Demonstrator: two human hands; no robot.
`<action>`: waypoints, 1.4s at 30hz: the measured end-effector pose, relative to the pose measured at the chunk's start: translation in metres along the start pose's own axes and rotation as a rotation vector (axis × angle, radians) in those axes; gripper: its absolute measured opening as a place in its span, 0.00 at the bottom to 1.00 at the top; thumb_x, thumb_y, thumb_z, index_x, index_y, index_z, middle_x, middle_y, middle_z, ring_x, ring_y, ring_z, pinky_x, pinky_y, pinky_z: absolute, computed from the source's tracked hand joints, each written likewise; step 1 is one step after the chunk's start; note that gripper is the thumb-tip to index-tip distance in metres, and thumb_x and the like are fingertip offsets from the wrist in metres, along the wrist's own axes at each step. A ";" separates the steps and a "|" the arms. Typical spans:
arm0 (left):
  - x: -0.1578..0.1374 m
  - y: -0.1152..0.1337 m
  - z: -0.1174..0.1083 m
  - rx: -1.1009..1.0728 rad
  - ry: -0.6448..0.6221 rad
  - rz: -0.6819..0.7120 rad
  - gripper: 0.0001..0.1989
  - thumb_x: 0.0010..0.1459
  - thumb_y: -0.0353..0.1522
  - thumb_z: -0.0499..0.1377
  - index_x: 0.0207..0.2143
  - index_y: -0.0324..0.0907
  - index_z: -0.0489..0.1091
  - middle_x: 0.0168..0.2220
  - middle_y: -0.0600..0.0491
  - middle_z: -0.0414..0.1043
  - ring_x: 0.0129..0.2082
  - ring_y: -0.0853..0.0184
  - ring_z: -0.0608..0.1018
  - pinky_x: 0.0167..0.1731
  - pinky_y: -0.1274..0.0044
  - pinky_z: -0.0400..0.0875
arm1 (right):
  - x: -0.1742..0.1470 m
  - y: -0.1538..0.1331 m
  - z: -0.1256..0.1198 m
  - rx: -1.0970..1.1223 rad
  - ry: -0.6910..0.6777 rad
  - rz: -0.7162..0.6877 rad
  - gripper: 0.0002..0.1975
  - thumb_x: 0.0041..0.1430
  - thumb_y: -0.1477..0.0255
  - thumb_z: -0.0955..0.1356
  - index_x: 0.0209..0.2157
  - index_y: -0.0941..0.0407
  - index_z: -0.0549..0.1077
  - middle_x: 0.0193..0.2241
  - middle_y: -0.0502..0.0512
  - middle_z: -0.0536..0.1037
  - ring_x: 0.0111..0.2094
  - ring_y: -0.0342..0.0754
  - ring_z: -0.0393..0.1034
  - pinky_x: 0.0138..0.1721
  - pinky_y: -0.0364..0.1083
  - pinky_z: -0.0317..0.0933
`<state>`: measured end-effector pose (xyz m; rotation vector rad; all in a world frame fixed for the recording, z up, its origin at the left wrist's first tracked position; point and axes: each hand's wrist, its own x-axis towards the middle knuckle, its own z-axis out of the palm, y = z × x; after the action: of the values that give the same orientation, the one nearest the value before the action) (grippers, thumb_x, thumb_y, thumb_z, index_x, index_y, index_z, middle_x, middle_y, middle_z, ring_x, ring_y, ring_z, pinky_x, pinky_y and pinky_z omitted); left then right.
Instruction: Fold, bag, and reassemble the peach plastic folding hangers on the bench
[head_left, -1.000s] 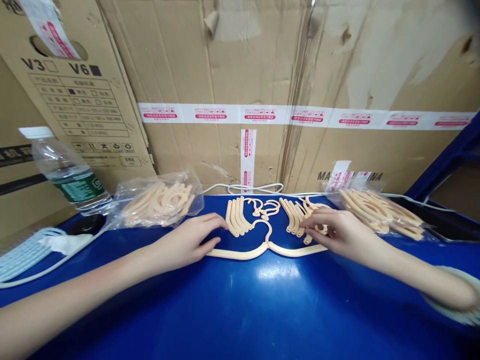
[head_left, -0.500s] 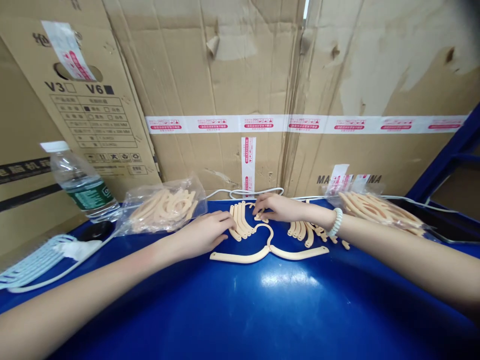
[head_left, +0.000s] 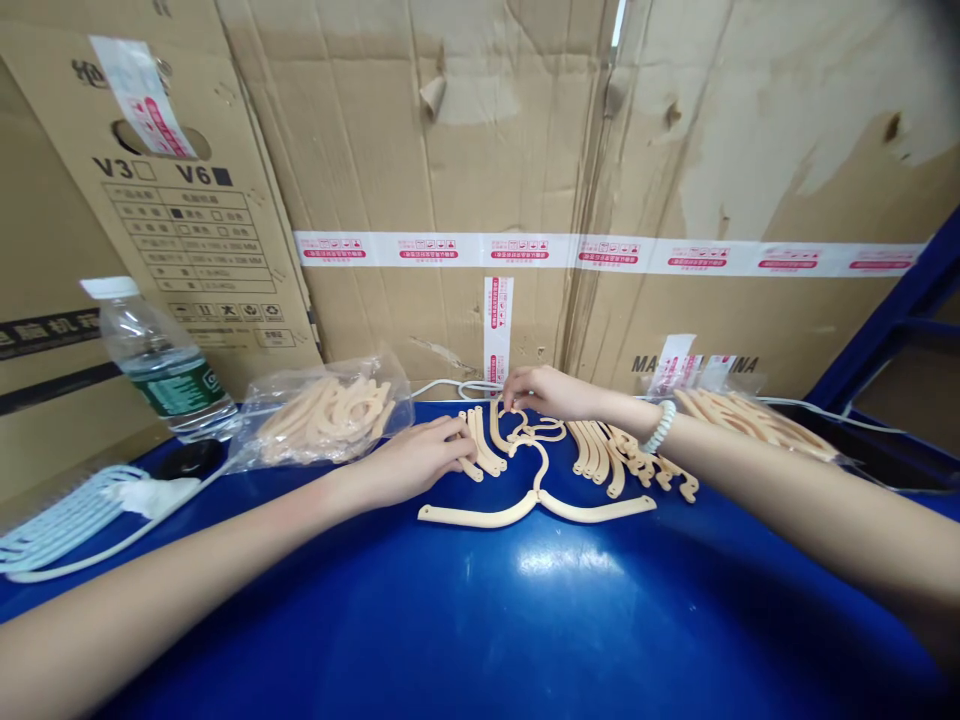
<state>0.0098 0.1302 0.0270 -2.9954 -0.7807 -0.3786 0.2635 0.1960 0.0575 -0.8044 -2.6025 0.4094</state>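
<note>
My left hand [head_left: 424, 458] is closed, its curled fingertips on the outermost of several curved beige hanger arms [head_left: 487, 450] in a row. My right hand [head_left: 551, 392] reaches over the far end of that row, its fingertips pinched together at some beige pieces; what they grip is mostly hidden. Several beige hooks [head_left: 549, 430] lie in a loose heap under this hand. In front, a hook [head_left: 541, 465] and two hanger arms [head_left: 600, 510] are laid end to end in a hanger shape. To the right is a second row of hanger arms [head_left: 596, 455].
Small beige connectors [head_left: 664, 470] lie below my right wrist. Clear bags of beige parts stand left [head_left: 330, 415] and right [head_left: 750, 420]. A water bottle [head_left: 169, 370] and a light blue item [head_left: 64, 515] are on the left. Cardboard [head_left: 450, 180] walls the back of the blue table [head_left: 480, 620].
My right hand has moved slightly left and up, uncovering the heap of hooks. One hanger arm in the left row now sits apart from its neighbours. My left hand has barely moved.
</note>
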 end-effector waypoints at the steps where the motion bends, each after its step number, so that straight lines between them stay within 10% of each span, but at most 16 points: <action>1: 0.000 -0.001 0.001 0.001 0.004 0.000 0.10 0.66 0.26 0.50 0.41 0.41 0.70 0.43 0.48 0.70 0.44 0.61 0.73 0.42 0.72 0.69 | 0.002 -0.002 -0.002 0.018 0.007 0.025 0.13 0.54 0.88 0.67 0.30 0.58 0.79 0.33 0.55 0.79 0.36 0.48 0.74 0.45 0.47 0.64; 10: -0.004 -0.006 0.009 0.009 0.038 -0.001 0.09 0.66 0.27 0.50 0.42 0.42 0.69 0.43 0.50 0.71 0.42 0.63 0.75 0.40 0.74 0.69 | 0.010 -0.016 0.014 0.255 0.128 0.350 0.09 0.55 0.88 0.69 0.28 0.61 0.77 0.24 0.48 0.78 0.27 0.44 0.76 0.33 0.42 0.70; 21: -0.007 -0.001 0.008 -0.018 0.080 -0.005 0.09 0.68 0.28 0.49 0.43 0.42 0.69 0.44 0.50 0.73 0.44 0.62 0.74 0.42 0.72 0.69 | 0.000 -0.017 0.032 0.524 0.352 0.794 0.09 0.66 0.72 0.68 0.46 0.60 0.71 0.39 0.54 0.75 0.32 0.44 0.73 0.30 0.44 0.72; 37: -0.013 0.008 0.004 -0.118 0.304 -0.063 0.13 0.66 0.25 0.46 0.44 0.40 0.69 0.45 0.45 0.70 0.43 0.63 0.74 0.42 0.69 0.71 | -0.025 -0.049 0.027 0.988 0.565 0.600 0.10 0.50 0.84 0.73 0.35 0.60 0.74 0.26 0.51 0.76 0.33 0.47 0.76 0.46 0.49 0.72; 42: -0.007 0.045 -0.004 -0.589 0.477 -0.125 0.08 0.65 0.29 0.54 0.39 0.41 0.73 0.43 0.48 0.72 0.46 0.64 0.75 0.47 0.71 0.73 | -0.080 -0.082 0.043 1.184 0.527 0.567 0.16 0.40 0.73 0.80 0.32 0.58 0.76 0.30 0.51 0.78 0.35 0.47 0.76 0.47 0.49 0.72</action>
<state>0.0248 0.0877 0.0306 -3.1110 -0.9263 -1.4946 0.2665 0.0764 0.0287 -0.9478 -1.2263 1.4480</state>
